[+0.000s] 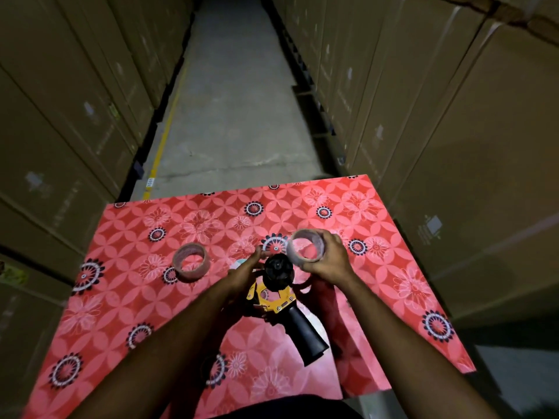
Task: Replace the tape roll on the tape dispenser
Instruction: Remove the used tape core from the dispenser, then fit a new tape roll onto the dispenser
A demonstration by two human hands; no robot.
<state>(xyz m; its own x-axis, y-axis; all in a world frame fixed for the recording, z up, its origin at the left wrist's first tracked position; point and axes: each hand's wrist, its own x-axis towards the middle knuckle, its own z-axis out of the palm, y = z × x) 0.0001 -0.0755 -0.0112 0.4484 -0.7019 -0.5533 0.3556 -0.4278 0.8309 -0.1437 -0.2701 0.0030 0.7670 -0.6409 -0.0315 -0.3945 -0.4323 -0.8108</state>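
A yellow and black tape dispenser [279, 300] is held over the red patterned table [127, 297], its black handle pointing toward me and its black hub bare. My left hand [239, 279] grips the dispenser's frame from the left. My right hand [328, 261] holds a clear tape roll [305, 247] just right of and above the hub, tilted, apart from it. A second clear tape roll [191, 265] lies flat on the table to the left of the dispenser.
The table stands in a narrow aisle between tall stacks of cardboard boxes [453, 131] on both sides. Grey concrete floor [236, 101] with a yellow line runs ahead beyond the table's far edge.
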